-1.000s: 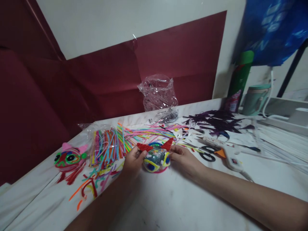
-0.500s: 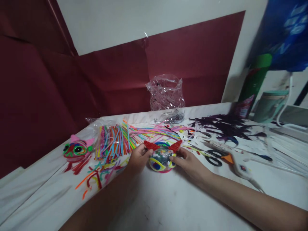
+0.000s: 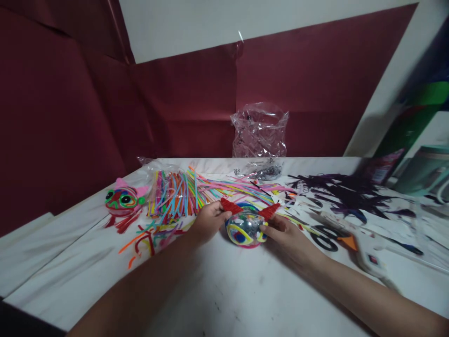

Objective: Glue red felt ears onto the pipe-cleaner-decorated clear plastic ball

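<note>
Between my hands is a clear round craft mask with red pointed ears, yellow-and-blue eyes and a pink lower edge. My left hand grips it at the left side, by the red ear, with thumb and fingers closed. On the opposite side my right hand is closed on its edge, the thumb by the yellow eye outline. The mask faces me, at or just above the white table; I cannot tell whether it touches.
A finished-looking pink-eared mask lies left. Behind are colourful pipe cleaners and a clear plastic bag. Right are dark purple strips, black-handled scissors and a glue gun with an orange part. Short pipe-cleaner pieces lie front left.
The camera view has turned left, so everything appears shifted right. Both hands keep hold of the mask, whose eyes show a little more clearly now.
</note>
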{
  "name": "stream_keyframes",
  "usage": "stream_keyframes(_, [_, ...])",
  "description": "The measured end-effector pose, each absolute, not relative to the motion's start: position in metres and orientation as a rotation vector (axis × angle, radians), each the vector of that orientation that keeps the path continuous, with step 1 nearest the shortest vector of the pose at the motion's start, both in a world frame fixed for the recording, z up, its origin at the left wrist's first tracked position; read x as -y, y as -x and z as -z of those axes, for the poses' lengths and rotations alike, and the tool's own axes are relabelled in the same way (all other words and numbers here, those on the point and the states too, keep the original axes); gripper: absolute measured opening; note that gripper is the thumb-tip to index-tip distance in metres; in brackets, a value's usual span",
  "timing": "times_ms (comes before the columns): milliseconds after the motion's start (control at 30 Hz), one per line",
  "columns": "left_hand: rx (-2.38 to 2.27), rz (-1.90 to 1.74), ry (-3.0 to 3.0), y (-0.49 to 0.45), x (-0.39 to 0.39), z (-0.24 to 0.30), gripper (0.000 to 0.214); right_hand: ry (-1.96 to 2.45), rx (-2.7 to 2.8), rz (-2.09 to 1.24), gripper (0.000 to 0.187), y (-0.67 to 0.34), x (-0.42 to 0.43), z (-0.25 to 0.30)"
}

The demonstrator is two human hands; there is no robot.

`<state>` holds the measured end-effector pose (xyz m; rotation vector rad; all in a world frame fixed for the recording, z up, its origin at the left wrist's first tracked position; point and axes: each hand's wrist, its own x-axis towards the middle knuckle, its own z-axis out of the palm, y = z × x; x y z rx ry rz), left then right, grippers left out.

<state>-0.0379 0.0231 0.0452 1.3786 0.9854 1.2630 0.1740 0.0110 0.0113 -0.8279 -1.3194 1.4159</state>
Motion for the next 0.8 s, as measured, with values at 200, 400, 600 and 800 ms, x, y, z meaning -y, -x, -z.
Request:
stream_keyframes(200, [-0.944, -1.247, -1.446, 0.039, -0.025, -0.042, 0.022, 0.877, 1.322, -1.373, 0.038, -0.174, -0.010, -0.013])
stream_keyframes(400, [-0.918, -1.231, -1.466, 0.041, -0.026, -0.038, 0.024, 0.860, 1.339, -1.386, 0.038, -0.176, -0.012, -0.011])
stream_keyframes(600, [-0.940, -1.246, -1.438, 0.046, -0.033, -0.034, 0.024, 0.884, 1.381, -1.367, 0.038, -0.175, -0.006, -0.020])
stream_keyframes(800, [-1.010, -1.283, -1.360, 0.056, -0.045, -0.029, 0.025, 0.949, 1.282, -1.389, 0.053, -0.169, -0.001, -0.022])
